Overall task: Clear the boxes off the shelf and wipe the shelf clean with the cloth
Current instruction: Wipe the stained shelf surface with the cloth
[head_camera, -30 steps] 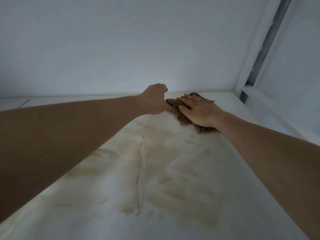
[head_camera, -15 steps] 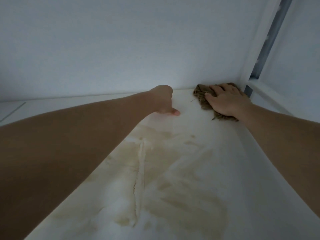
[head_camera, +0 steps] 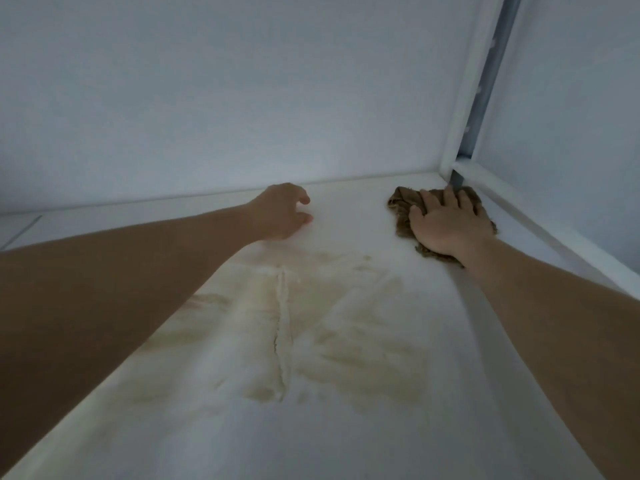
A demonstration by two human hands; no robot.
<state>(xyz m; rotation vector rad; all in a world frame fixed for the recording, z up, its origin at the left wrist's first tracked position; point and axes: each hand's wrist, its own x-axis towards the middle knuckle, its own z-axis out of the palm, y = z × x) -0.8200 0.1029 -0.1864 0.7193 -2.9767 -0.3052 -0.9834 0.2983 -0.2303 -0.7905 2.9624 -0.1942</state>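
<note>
Two hands, right hand [head_camera: 446,225] pressing one cloth [head_camera: 401,216] flat-fingered, left hand [head_camera: 280,213] loosely curled, holding nothing

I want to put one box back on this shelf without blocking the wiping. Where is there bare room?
Bare shelf lies between the left hand and the cloth, and far left along the back wall. The near middle is bare too, but stained. The back right corner is crowded: right hand pressing the cloth.

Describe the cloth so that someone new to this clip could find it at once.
Start at the white shelf and follow it to its far right corner, where the upright post meets the back wall. There the right hand lies flat on the cloth, a crumpled olive-brown rag, the only dark item on the pale, stained surface.
</note>
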